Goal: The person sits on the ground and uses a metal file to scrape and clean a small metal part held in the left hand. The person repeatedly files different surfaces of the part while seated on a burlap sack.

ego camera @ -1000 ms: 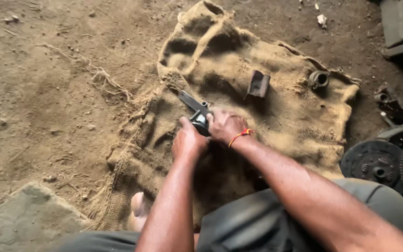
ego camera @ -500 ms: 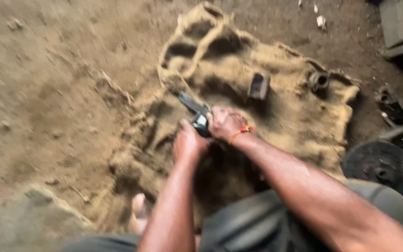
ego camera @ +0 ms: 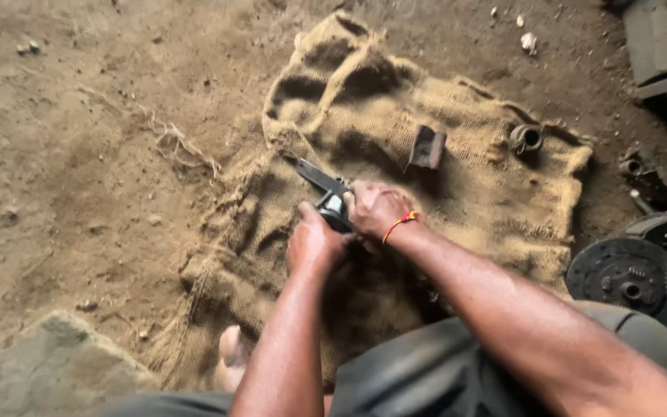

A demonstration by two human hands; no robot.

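2 hands meet on 1 dark metal part (ego camera: pixel 330 194), which sits mid-sack with its flat arm pointing to 10 o'clock. We judge the work on it as under way, not finished: we grip it, nothing is set aside. Our left hand (ego camera: pixel 314 241) curls tight at the part's near end; our right hand (ego camera: pixel 376 208) closes over its 3 o'clock side. Burlap sack (ego camera: pixel 457 108) lies beneath. A metal block (ego camera: pixel 427 147) and a ring (ego camera: pixel 526 139) rest toward 1 o'clock, gears (ego camera: pixel 619 274) at 3 o'clock.
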